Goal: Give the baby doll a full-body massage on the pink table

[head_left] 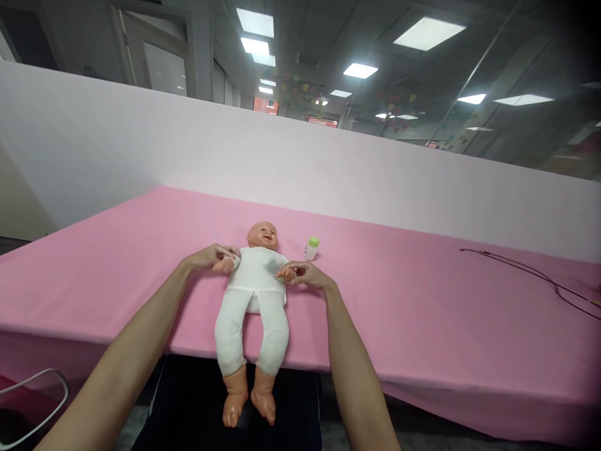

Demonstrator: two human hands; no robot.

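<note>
- Work in hand: baby doll [253,294] held by both arms, lying face-up in white bodysuit on pink-covered table [399,319], feet past near edge.
- Left hand [209,257]: closed, pinching doll's right arm [226,264].
- Right hand [310,275]: closed around doll's left arm [285,273].
- Left forearm [126,351] and right forearm [352,369]: extended forward, angled inward, wrists level.
- Green-capped small bottle [311,248]: upright, untouched, just beyond right hand.

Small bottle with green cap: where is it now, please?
In the head view, the bottle stands on the pink cloth right of the doll's head, beyond the right hand.
</note>
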